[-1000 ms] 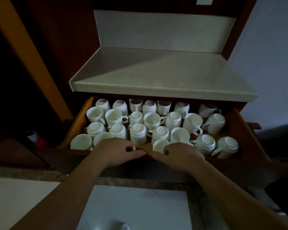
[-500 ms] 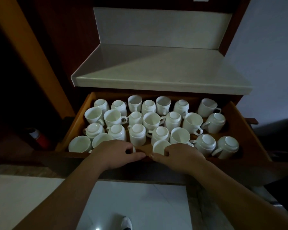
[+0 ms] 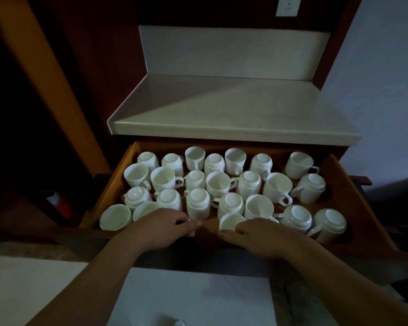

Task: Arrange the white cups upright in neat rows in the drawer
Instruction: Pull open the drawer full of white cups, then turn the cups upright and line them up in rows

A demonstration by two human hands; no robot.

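Currently the white cups (image 3: pixel 218 184) fill the open drawer (image 3: pixel 353 184) in loose rows, a good many upside down and handles pointing all ways. Both hands curl over the drawer's front edge: the left hand (image 3: pixel 159 228) and the right hand (image 3: pixel 260 236), fingers bent on the wood, holding no cup. Above sits the table (image 3: pixel 233 109). Judged next: release the edge, invert each upturned cup singly, then align handles uniformly, working from the nearest row.
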